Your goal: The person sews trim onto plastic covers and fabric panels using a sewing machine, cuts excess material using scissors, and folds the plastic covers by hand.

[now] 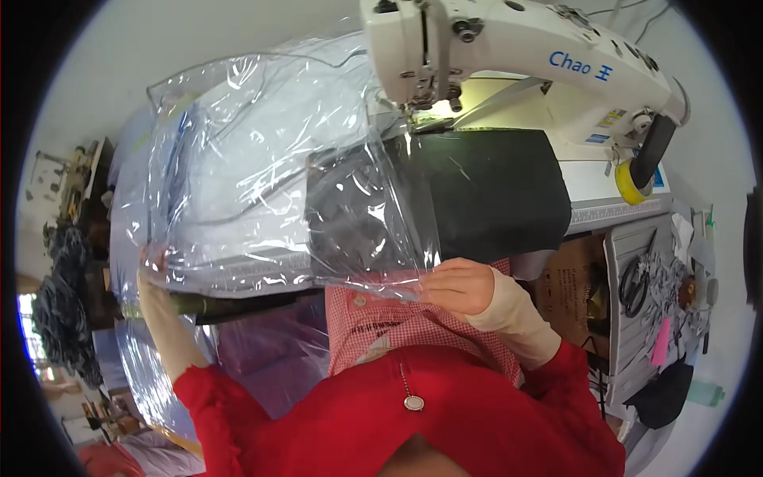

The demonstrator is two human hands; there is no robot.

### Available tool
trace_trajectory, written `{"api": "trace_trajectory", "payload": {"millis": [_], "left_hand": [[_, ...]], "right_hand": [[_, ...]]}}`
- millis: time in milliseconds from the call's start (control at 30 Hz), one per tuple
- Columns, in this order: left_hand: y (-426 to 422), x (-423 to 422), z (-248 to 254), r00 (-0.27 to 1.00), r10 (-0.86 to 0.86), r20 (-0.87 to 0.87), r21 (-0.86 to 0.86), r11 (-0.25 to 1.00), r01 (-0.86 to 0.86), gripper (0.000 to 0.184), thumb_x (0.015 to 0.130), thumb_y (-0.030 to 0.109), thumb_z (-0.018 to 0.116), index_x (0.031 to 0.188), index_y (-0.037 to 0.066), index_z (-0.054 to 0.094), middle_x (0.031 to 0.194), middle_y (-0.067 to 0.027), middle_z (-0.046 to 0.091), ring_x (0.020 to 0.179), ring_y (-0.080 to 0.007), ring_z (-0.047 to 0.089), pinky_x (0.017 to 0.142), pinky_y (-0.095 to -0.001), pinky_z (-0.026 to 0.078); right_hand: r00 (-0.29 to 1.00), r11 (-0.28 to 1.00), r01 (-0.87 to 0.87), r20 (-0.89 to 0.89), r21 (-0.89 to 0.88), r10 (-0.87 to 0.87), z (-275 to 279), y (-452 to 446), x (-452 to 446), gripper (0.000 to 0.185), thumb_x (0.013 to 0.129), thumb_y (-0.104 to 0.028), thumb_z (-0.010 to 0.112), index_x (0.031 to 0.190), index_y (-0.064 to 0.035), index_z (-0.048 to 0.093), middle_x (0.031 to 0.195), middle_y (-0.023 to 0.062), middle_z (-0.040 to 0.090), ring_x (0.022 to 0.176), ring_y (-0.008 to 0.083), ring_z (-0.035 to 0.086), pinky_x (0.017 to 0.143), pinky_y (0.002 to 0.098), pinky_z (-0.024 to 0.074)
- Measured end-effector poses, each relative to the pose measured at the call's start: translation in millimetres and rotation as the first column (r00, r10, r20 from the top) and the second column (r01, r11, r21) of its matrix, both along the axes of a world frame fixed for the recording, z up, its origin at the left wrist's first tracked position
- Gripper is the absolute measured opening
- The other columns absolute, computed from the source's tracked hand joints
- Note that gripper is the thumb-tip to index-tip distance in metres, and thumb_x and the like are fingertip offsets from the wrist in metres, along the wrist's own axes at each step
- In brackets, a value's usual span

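Observation:
A large clear plastic sheet (262,159) spreads over the left of the sewing table and overlaps part of a black fabric piece (501,191). At the sheet's near edge, my right hand (459,288) has its fingers closed on the plastic, just below the black fabric. My left hand (154,258) is at the sheet's near left corner, closed on the gathered plastic; its fingertips are partly hidden by glare. The sewing machine (517,48) stands over the far edge of the fabric, its needle area (412,119) lit and close to where sheet and fabric overlap.
A ruler strip (620,211) runs along the table's front edge. To the right, a grey tray (628,334) holds scissors (634,286) and fabric scraps (664,294), beside a cardboard box (560,298). More plastic (270,358) hangs below the table; dark cloth strips (67,294) hang far left.

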State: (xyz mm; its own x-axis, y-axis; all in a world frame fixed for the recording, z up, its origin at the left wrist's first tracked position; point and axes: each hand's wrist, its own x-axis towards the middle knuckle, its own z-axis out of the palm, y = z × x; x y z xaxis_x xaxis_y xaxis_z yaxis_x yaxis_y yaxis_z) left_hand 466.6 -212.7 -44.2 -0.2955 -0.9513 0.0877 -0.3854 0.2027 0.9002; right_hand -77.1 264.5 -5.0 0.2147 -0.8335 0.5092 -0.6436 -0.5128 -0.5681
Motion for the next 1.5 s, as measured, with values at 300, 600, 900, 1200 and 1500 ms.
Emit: {"api": "trace_trajectory", "payload": {"millis": [300,600,900,1200,1500], "left_hand": [[-4.3,18.6,-1.1,0.992,-0.128,0.004,0.025,0.992,0.128,0.031,0.071,0.003,0.071,0.097,0.012,0.056,0.085,-0.0019,0.063,0.066,-0.0111,0.061,0.044,-0.0194,0.046],[25.1,-26.3,24.9,0.951,0.03,-0.307,0.405,0.909,0.102,0.024,0.075,0.005,0.068,0.094,0.011,0.055,0.08,-0.0026,0.061,0.065,-0.0124,0.058,0.045,-0.0219,0.045],[-43.2,-22.9,18.4,0.738,0.053,-0.672,0.474,0.797,0.374,0.045,0.084,0.019,0.058,0.121,-0.001,0.043,0.119,-0.0232,0.047,0.106,-0.0312,0.05,0.076,-0.039,0.051],[-29.8,-107.1,87.6,0.559,0.383,-0.736,0.525,0.844,0.112,0.061,0.085,0.025,0.057,0.128,-0.011,0.033,0.138,-0.0281,0.027,0.12,-0.0444,0.037,0.094,-0.0511,0.042],[160.2,-361.6,140.6,0.873,-0.293,0.39,-0.709,0.509,0.488,0.049,0.07,0.01,0.073,0.115,0.005,0.054,0.116,-0.006,0.057,0.112,-0.0226,0.052,0.097,-0.0348,0.04]], "right_hand": [[0.997,0.999,-0.054,-0.057,0.003,0.054,7.9,1.4,-14.3,0.015,0.072,-0.004,0.061,0.087,-0.0006,0.064,0.09,0.0112,0.065,0.084,0.0227,0.062,0.082,0.0338,0.0483],[0.996,0.997,-0.079,-0.048,0.026,0.081,15.1,-5.8,-23.9,0.018,0.07,-0.003,0.06,0.087,0.0003,0.063,0.089,0.0119,0.065,0.084,0.025,0.062,0.082,0.035,0.048],[0.991,0.993,-0.021,-0.137,-0.115,0.005,-2.5,-44.6,-52.9,0.02,0.07,-0.001,0.068,0.089,-0.0026,0.065,0.093,0.0095,0.066,0.089,0.0245,0.063,0.08,0.036,0.0501],[0.993,0.99,0.111,0.055,-0.091,-0.106,-26.1,-111.8,-80.0,0.019,0.072,0.0,0.068,0.091,-0.0053,0.066,0.09,0.01,0.066,0.086,0.0256,0.064,0.075,0.0331,0.051],[0.992,0.99,0.115,-0.037,-0.079,-0.118,-21.6,-141.1,-95.4,0.017,0.078,0.0,0.062,0.094,-0.0037,0.064,0.083,0.0103,0.064,0.079,0.0254,0.061,0.07,0.0307,0.0473]]}}
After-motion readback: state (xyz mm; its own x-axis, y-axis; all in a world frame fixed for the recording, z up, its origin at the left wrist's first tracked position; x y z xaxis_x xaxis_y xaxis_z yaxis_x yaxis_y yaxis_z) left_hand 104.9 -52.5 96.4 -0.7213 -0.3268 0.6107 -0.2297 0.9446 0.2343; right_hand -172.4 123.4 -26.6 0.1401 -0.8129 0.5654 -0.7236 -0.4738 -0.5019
